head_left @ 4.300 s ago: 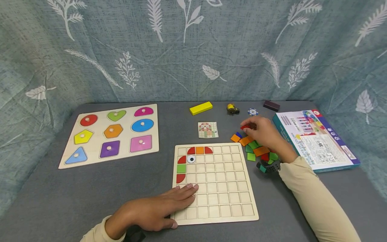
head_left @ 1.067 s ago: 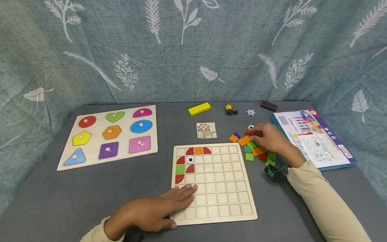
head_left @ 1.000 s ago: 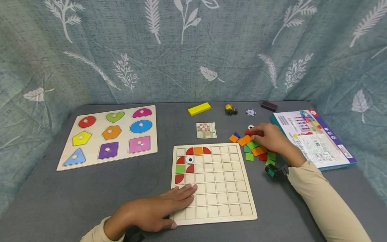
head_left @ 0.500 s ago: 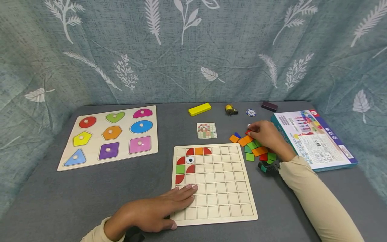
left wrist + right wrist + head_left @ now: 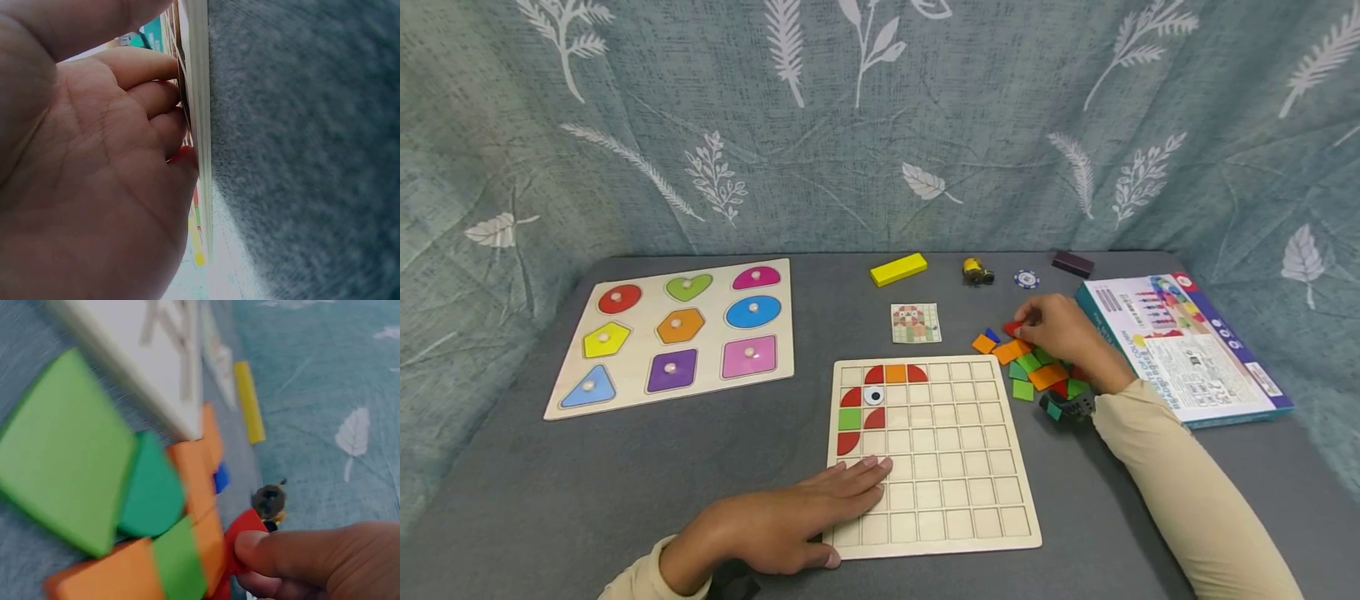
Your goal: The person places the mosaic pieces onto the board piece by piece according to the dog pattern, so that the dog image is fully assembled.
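My left hand (image 5: 790, 521) lies with fingers extended on the lower left corner of a wooden grid board (image 5: 951, 467); the left wrist view shows its palm close to the board's edge (image 5: 199, 125). Up in the board's top left corner sit several red quarter-round tiles, an orange tile (image 5: 896, 372), a green tile (image 5: 850, 418) and a white eye tile (image 5: 874, 396). At the far side of a pile of loose tiles, my right hand (image 5: 1060, 329) pinches a red tile (image 5: 240, 536) between thumb and fingers. Green tiles (image 5: 65, 456) and orange tiles (image 5: 194, 475) lie beside it.
Behind the board lies a small pattern card (image 5: 916, 322). A yellow block (image 5: 898, 269), a small toy (image 5: 977, 272), a poker chip (image 5: 1026, 278) and a dark block (image 5: 1073, 263) line the back. A peg puzzle (image 5: 700, 333) stands left, a flat box (image 5: 1187, 350) right.
A red quarter-round tile has been added below the eye tile on the board. My right hand is back at the pile, now pinching another red tile. The left hand has stayed put.
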A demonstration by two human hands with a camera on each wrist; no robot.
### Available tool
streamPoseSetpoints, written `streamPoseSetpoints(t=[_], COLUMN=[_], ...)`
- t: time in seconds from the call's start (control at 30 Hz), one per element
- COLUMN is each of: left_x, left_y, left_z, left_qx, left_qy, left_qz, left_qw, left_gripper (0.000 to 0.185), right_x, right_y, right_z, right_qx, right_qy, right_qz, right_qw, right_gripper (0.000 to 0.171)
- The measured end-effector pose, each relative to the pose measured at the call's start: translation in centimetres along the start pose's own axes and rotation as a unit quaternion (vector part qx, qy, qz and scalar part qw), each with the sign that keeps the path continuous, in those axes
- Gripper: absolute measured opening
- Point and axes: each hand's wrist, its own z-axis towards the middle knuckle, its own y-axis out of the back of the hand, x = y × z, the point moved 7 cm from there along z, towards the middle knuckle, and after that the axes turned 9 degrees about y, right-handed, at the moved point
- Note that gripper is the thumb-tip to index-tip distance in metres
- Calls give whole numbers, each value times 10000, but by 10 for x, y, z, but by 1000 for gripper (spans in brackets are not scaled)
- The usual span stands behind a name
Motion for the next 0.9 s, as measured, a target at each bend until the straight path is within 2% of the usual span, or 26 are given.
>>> streamPoseSetpoints(t=[0.17,0.4,0.6,0.77,0.9], left_x=[0,1,0,0,-1], left_y=[0,-1,-1,-1,0], left_z=[1,1,0,0,0], left_qx=[-4,33,13,27,-37], left_qy=[-5,55,21,95,124], left_qz=[25,10,66,46,146], left_qw=[10000,10000,10000,9999,9998], left_gripper=[76,76,76,76,75], right_x=[1,14,35,55,72], right_y=[1,-3,-10,-15,-20], right_z=[-3,-4,-5,-8,-8], right_qx=[-27,-17,83,77,68], right_qy=[204,426,618,972,1300], right_qz=[337,64,267,442,506], right_qw=[9992,9991,9977,9943,9902], right_gripper=[16,14,16,21,16])
